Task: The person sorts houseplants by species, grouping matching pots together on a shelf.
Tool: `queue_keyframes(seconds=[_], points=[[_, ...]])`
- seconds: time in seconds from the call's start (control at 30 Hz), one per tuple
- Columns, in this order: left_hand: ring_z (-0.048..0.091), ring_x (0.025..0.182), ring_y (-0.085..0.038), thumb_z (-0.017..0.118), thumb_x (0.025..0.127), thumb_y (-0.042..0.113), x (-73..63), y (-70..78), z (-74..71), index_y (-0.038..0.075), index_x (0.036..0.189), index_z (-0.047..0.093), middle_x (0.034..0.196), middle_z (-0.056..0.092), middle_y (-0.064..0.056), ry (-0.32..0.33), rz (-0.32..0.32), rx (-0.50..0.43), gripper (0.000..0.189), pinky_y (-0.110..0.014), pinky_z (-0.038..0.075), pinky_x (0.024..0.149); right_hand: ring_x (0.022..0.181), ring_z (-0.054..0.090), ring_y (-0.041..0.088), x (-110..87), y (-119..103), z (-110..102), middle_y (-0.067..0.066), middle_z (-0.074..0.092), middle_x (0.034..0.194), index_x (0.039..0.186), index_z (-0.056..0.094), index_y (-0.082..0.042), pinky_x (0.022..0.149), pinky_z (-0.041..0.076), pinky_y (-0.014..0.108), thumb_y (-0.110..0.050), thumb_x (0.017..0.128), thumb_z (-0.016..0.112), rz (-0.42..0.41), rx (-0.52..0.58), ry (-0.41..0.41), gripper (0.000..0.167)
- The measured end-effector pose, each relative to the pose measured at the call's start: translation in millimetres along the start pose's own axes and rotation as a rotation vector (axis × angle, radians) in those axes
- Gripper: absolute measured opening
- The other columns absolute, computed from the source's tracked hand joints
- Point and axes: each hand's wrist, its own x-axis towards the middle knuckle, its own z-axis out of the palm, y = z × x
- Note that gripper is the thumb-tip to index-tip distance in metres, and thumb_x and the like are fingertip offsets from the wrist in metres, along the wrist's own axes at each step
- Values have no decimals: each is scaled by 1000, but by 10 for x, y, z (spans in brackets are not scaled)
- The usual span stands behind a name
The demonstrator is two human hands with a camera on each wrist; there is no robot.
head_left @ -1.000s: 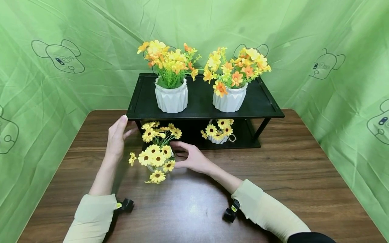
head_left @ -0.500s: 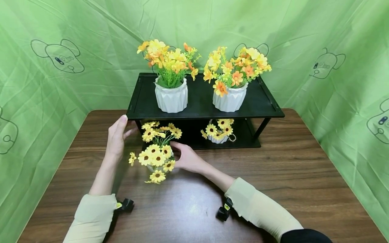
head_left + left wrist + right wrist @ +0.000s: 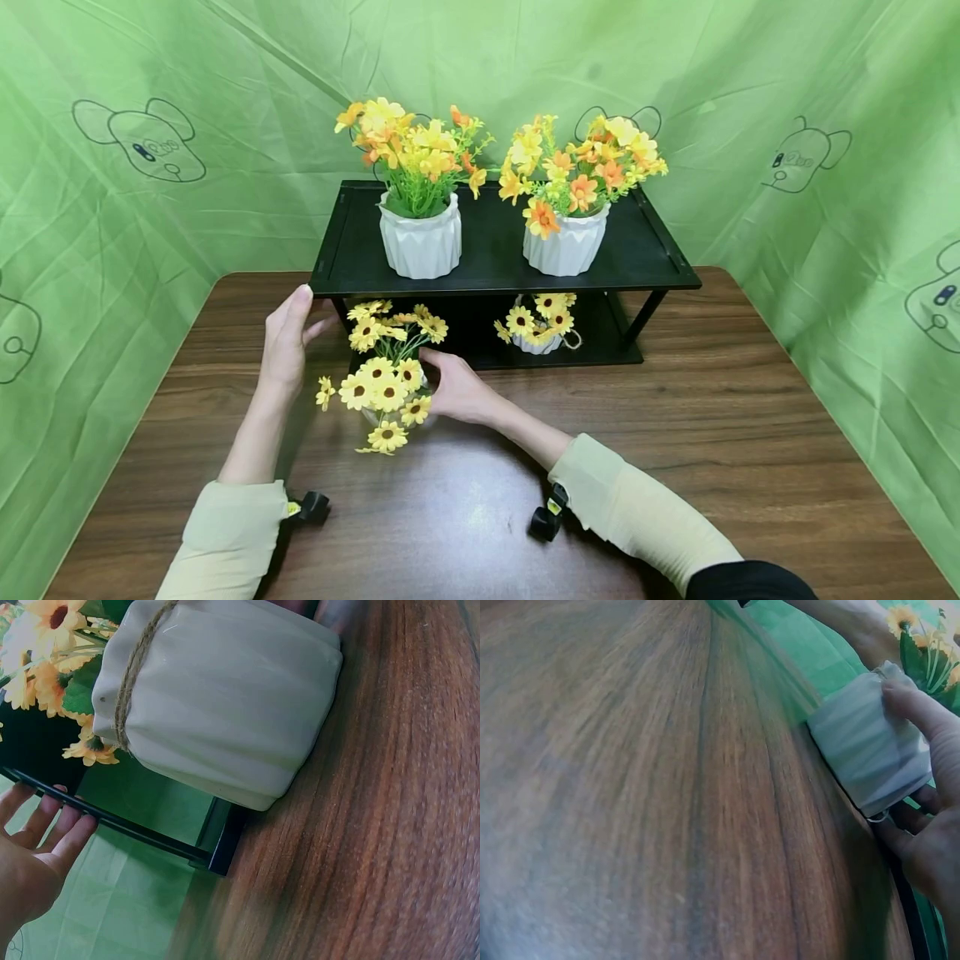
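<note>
A white flowerpot [image 3: 225, 690] tied with twine holds yellow daisies [image 3: 388, 392]. It stands on the wooden table before the left end of a black two-tier shelf [image 3: 487, 279]. From the right, my right hand [image 3: 463, 390] grips this pot; in the right wrist view its thumb lies on the pot wall and the other fingers curl round the far side. My left hand [image 3: 285, 342] holds the shelf's front left corner, thumb at the top tier's edge. In the left wrist view its fingertips [image 3: 88, 823] press the black post. Blossoms hide most of the pot in the head view.
Two white pots, a left one [image 3: 422, 242] and a right one [image 3: 564, 246], with orange and yellow flowers stand on the top tier. A smaller daisy pot [image 3: 538, 337] sits on the lower tier at right. Green cloth [image 3: 247, 100] hangs round the table [image 3: 712, 433].
My right hand and forearm have shifted left, and the hand has closed in round the daisy pot. The left hand keeps its place at the shelf corner; the pots have stayed put.
</note>
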Motion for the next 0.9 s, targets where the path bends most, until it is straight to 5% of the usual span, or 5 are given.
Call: queue_keyframes(seconds=[0.27,0.4,0.6,0.9], points=[[67,110,-18,51,108,36,3,-4,0,15,120,72,111,73,5,-2,6,-3,32,-23,62,95,127,61,21,-5,10,16,11,67,136,137,60,-4,115,52,36,-11,67,89,-30,54,31,76],[67,108,-17,50,108,36,0,-2,0,14,120,72,109,73,4,1,7,-5,33,-23,62,94,136,57,24,-23,-2,10,14,62,145,145,54,-1,117,50,37,-5,66,88,12,119,21,85],[67,107,-16,50,108,36,-1,-4,4,15,118,72,108,72,3,6,4,-8,32,-22,62,94,143,51,29,-34,14,-43,18,56,151,148,49,3,124,42,39,-5,64,89,19,83,28,94],[67,106,-17,50,108,35,-2,-5,0,13,114,72,106,71,-1,4,15,-10,32,-24,62,95,134,60,28,-53,7,-170,15,65,141,141,58,0,118,49,40,-18,69,93,-26,28,80,81]])
